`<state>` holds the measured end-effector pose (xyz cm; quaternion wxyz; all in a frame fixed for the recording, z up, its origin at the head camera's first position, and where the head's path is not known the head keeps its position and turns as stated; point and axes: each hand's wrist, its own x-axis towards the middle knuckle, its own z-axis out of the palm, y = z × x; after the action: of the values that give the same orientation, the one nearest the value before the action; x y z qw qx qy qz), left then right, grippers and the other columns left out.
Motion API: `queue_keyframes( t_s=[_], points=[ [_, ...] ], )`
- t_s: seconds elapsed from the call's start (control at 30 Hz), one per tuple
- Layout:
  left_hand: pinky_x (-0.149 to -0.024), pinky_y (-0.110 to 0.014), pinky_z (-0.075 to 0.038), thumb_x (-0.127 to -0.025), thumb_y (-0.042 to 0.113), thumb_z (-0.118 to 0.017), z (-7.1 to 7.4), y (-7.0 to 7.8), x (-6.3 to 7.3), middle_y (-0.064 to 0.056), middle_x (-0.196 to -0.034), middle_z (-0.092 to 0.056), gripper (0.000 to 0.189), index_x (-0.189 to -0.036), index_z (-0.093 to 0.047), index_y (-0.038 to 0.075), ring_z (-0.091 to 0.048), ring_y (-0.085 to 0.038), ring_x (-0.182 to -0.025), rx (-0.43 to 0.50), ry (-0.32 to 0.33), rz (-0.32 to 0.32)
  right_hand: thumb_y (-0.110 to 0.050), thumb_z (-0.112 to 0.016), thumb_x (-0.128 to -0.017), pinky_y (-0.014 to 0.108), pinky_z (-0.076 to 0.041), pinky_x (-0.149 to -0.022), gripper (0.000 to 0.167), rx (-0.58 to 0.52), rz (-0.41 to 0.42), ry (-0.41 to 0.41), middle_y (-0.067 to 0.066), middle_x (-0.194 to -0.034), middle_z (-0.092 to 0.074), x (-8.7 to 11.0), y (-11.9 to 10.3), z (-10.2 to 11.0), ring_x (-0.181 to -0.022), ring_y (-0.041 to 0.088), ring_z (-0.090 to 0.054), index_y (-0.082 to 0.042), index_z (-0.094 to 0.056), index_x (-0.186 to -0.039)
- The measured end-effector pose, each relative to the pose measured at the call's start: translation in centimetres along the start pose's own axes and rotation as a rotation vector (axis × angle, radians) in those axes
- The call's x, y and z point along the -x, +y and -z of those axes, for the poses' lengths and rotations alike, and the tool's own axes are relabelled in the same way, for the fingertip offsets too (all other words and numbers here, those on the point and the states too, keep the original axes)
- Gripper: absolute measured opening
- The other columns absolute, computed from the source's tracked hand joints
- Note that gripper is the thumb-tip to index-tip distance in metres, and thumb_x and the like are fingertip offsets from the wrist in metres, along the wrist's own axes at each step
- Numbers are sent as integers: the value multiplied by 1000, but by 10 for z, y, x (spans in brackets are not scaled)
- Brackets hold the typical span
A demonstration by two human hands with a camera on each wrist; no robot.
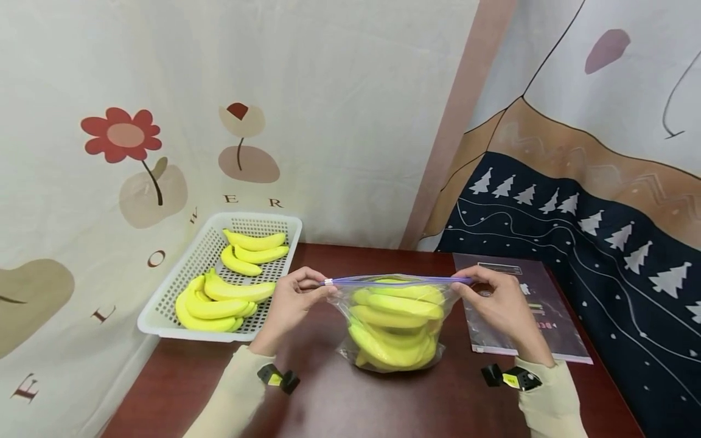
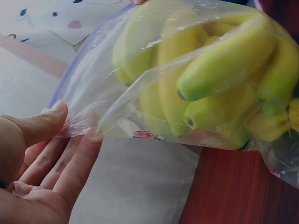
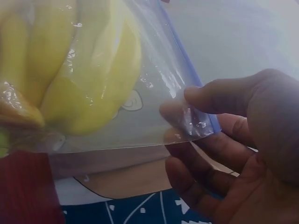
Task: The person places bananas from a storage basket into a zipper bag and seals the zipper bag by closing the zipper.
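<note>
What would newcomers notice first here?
Probably the clear bag of yellow bananas, just right of centre in the head view, its top corners pinched by left fingers and right fingers. A white basket of more bananas sits left of the bag. A red flower stands out on the backdrop, upper left.

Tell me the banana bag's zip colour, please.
The zip is bluish purple, clearest in the head view.
</note>
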<state>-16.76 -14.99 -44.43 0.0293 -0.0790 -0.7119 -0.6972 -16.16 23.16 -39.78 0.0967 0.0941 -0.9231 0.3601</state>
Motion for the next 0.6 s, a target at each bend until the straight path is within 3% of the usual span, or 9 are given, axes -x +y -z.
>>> queue_keyframes(
  t_s=[0.2,0.33,0.43,0.6],
  points=[
    [-77,-35,-65,-90,-6,-72,6,-4,2,-5,-91,-80,24,-105,-57,-17,-78,-14,-83,112,-81,-13,-35,-76,-93,28,-56,-73,24,59,45,-34,5,-109,-75,2,-8,0,-90,21,-66,-22,-75,-113],
    [-81,-41,-64,-92,-5,-71,6,-4,2,-4,-93,-79,15,-102,-61,-12,-78,-13,-85,96,-89,-21,-33,-79,-90,48,-57,-90,36,86,120,-36,8,-122,-72,5,-15,1,-108,29,-66,-19,-71,-123],
    [-84,-51,-62,-92,-5,-70,4,-4,3,-8,-94,-77,7,-96,-66,-3,-78,-12,-85,66,-71,-13,-35,-81,-88,63,-50,-101,47,100,173,-34,11,-134,-67,6,-23,-1,-124,36,-60,-18,-67,-130],
    [-86,-53,-60,-93,-9,-67,3,-3,3,-17,-97,-75,5,-96,-64,-6,-77,-10,-84,30,-61,-31,-35,-85,-83,63,-48,-105,53,113,263,-28,7,-137,-63,3,-42,-12,-131,32,-55,-20,-66,-131]
  ],
)
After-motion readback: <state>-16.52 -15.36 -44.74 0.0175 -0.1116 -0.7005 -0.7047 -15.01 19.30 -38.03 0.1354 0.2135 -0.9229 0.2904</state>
